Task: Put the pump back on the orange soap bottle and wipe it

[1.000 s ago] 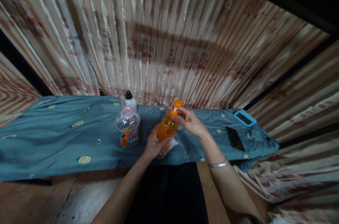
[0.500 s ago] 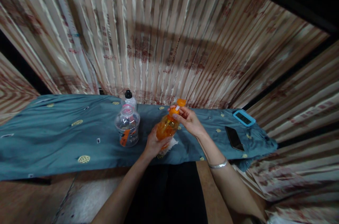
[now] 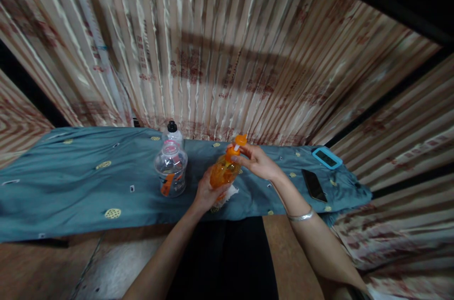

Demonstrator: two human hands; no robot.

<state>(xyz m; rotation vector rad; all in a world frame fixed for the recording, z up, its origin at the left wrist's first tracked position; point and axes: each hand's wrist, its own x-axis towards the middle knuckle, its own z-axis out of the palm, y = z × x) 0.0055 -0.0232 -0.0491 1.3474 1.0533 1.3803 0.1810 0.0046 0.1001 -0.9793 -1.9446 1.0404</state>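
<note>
The left hand (image 3: 205, 192) still grips the orange bottle (image 3: 222, 171); the right hand (image 3: 257, 162) pinches its flip cap (image 3: 237, 144), wrist now dropped lower.

The orange bottle (image 3: 223, 172) is translucent, with amber-orange contents, and stands tilted with its top leaning toward one o'clock. Its orange cap (image 3: 237, 145) is flipped open at the top. It sits above the blue cloth, at three o'clock of the clear bottle.

Orange bottle (image 3: 222, 171) base hidden behind left hand (image 3: 205, 192).
</note>
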